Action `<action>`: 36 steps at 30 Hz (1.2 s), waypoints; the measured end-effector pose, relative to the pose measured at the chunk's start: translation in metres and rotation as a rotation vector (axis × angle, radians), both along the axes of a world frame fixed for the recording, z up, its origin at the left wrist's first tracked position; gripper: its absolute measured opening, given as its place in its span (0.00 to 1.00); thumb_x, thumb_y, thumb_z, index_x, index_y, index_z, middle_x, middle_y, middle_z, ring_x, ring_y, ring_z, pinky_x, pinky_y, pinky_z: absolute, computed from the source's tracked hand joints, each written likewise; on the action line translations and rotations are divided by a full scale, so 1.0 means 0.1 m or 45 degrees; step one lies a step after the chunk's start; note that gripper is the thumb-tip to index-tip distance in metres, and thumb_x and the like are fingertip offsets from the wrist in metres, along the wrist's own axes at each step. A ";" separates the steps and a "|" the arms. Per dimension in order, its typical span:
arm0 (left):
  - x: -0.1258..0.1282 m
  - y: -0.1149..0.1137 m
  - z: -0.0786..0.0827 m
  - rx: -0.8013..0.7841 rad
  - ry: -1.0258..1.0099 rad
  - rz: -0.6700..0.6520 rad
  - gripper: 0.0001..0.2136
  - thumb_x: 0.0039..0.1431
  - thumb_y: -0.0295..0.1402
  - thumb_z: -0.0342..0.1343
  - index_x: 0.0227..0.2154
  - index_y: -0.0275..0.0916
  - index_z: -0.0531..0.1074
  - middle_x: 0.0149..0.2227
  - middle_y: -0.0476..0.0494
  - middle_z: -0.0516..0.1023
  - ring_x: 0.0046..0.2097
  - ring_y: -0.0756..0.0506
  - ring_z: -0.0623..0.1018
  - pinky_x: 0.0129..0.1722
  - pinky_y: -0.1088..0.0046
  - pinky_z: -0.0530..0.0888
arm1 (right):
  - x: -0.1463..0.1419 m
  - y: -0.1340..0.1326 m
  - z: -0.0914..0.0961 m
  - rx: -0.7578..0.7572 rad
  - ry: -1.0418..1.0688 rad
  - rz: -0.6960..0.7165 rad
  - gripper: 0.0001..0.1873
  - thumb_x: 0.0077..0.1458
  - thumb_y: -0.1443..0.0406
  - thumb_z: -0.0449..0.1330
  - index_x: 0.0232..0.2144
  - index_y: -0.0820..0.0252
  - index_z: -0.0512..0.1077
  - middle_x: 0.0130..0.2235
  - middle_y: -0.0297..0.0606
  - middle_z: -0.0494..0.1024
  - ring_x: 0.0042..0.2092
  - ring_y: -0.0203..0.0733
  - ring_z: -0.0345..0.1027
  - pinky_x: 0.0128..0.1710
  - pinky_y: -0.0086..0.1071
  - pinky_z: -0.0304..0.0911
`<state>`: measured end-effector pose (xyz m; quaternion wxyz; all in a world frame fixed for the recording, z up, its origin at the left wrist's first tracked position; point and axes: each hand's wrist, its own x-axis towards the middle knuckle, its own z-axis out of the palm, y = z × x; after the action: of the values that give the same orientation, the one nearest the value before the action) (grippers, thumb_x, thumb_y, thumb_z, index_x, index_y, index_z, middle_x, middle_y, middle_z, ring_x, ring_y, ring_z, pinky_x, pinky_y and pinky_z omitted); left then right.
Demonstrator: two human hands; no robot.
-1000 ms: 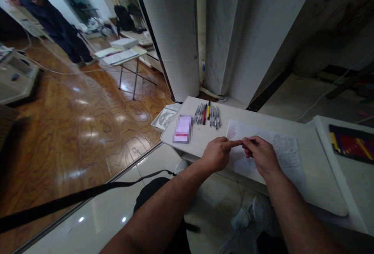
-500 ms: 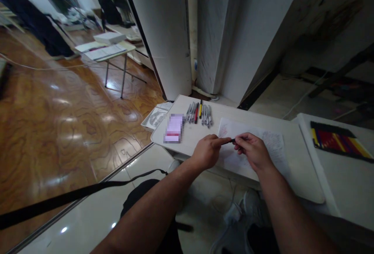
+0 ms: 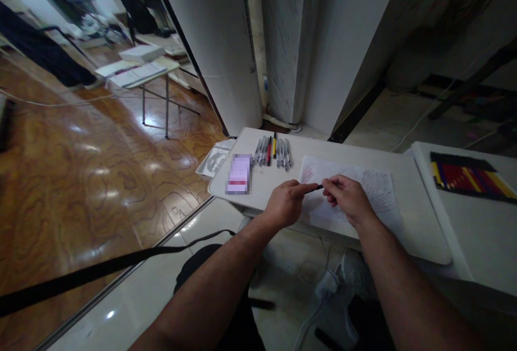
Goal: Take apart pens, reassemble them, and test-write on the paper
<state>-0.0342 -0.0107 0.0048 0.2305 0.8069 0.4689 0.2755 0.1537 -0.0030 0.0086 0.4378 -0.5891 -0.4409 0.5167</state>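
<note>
Pale tabletop point(image 3: 420, 222) here, and the paper point(image 3: 375, 189) on it is already scribbled grey at its right, reddish at its far left corner, some white seemingly left bare. Above the paper's left part, a black pen point(image 3: 314, 189) is pinched by the right hand point(image 3: 349, 198); its other end is met by the left hand point(image 3: 285, 204), whose grip cannot be told. Left of the paper, loose pens point(image 3: 284, 153) are laid out.

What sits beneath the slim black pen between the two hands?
Beneath the slim black pen, scribbled white paper shows, lying on a pale tabletop. The bare right hand covers part of that paper, so any markings there cannot be seen.
</note>
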 end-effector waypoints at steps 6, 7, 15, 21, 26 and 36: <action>0.00 0.00 -0.01 0.022 0.000 0.015 0.21 0.62 0.24 0.46 0.53 0.49 0.73 0.37 0.46 0.76 0.37 0.49 0.75 0.40 0.74 0.71 | 0.07 0.01 0.05 0.043 0.071 0.000 0.20 0.39 0.57 0.70 0.35 0.60 0.74 0.24 0.34 0.75 0.26 0.36 0.68 0.19 0.26 0.59; 0.00 0.00 -0.02 0.024 -0.004 0.015 0.21 0.62 0.24 0.46 0.53 0.49 0.73 0.37 0.46 0.76 0.38 0.49 0.75 0.40 0.74 0.71 | 0.08 0.01 0.06 0.045 0.083 0.008 0.20 0.39 0.58 0.70 0.36 0.60 0.74 0.24 0.34 0.74 0.26 0.36 0.68 0.20 0.26 0.59; 0.00 0.01 -0.03 -0.001 0.011 0.010 0.21 0.62 0.24 0.46 0.54 0.49 0.72 0.37 0.46 0.76 0.38 0.49 0.75 0.41 0.73 0.71 | 0.09 0.02 0.04 0.074 0.091 0.021 0.15 0.39 0.60 0.69 0.31 0.61 0.75 0.24 0.34 0.74 0.25 0.35 0.67 0.19 0.25 0.59; 0.00 0.00 -0.05 0.017 0.009 0.020 0.20 0.62 0.25 0.48 0.53 0.49 0.73 0.37 0.46 0.76 0.38 0.48 0.74 0.41 0.73 0.71 | 0.11 0.02 0.02 0.034 0.062 0.008 0.17 0.36 0.57 0.71 0.27 0.61 0.75 0.23 0.35 0.74 0.24 0.35 0.66 0.19 0.26 0.60; 0.01 0.00 -0.04 0.048 0.017 0.017 0.20 0.63 0.25 0.46 0.53 0.50 0.73 0.36 0.47 0.75 0.36 0.49 0.74 0.39 0.74 0.71 | 0.11 0.02 -0.03 -0.009 0.045 -0.001 0.19 0.38 0.54 0.71 0.24 0.61 0.71 0.22 0.33 0.74 0.22 0.32 0.64 0.20 0.25 0.60; -0.01 0.00 -0.01 -0.040 -0.066 0.013 0.22 0.59 0.23 0.49 0.53 0.47 0.73 0.38 0.46 0.77 0.39 0.49 0.76 0.41 0.74 0.72 | 0.10 0.00 0.02 0.029 0.158 0.031 0.20 0.39 0.60 0.71 0.36 0.61 0.75 0.25 0.33 0.73 0.25 0.33 0.64 0.20 0.25 0.60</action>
<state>-0.0348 -0.0111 0.0043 0.2539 0.7934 0.4711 0.2900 0.1639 -0.0027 0.0107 0.4646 -0.5457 -0.4257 0.5524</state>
